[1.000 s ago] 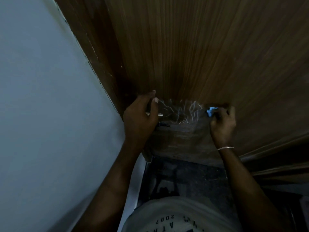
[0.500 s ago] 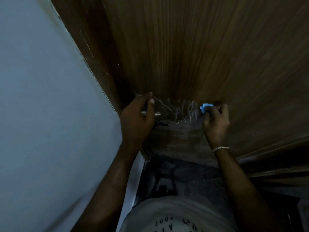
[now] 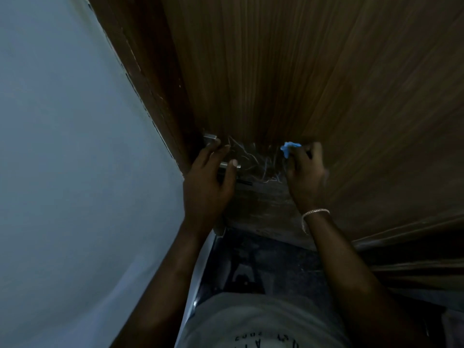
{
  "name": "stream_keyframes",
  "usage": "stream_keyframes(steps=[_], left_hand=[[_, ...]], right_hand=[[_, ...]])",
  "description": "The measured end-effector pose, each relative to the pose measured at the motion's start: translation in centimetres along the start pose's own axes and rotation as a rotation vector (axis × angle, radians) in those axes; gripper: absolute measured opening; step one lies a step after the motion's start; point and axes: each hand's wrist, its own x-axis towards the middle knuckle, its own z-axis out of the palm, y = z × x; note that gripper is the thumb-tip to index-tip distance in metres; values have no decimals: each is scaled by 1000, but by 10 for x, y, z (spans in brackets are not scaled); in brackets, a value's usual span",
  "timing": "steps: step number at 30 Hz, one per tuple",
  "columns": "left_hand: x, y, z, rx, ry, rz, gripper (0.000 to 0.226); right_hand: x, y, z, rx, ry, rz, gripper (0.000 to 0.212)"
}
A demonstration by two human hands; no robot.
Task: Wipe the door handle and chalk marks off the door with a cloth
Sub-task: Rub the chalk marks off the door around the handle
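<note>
Right hand (image 3: 305, 172) pinches blue cloth (image 3: 290, 147) against wooden door (image 3: 313, 71); left hand (image 3: 208, 182) wraps door handle (image 3: 226, 165). Chalk marks (image 3: 256, 163) lie between the hands, just left of the cloth, nearer the right hand. Dim room; pale wall (image 3: 75, 146) at left.
</note>
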Motion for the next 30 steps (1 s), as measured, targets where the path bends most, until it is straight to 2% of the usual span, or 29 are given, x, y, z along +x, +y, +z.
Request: stream_keyframes(steps=[4, 8, 11, 13, 16, 21, 23, 27, 30], left_hand=[[-1, -6, 0, 13, -20, 17, 40], [0, -19, -9, 21, -33, 6, 39], [3, -24, -17, 7, -56, 14, 38], [6, -26, -24, 1, -68, 27, 38], [8, -33, -34, -5, -77, 43, 36], [4, -50, -45, -38, -53, 44, 34], [3, -54, -48, -56, -59, 40, 34], [3, -58, -55, -76, -48, 54, 32], [3, -63, -60, -88, -19, 55, 30]], right_hand=[[-20, 4, 15, -67, -110, -20, 19], [-17, 0, 13, -43, -22, 69, 20], [7, -23, 25, -54, 18, 6, 20], [4, -35, 39, -95, -38, -28, 23], [-22, -25, 47, -141, -140, 45, 25], [-1, -30, 39, -67, 29, 86, 23], [7, -53, 52, -113, -15, 57, 25], [-11, -63, 68, -135, -220, 38, 24], [-12, -60, 58, -100, -105, 78, 16]])
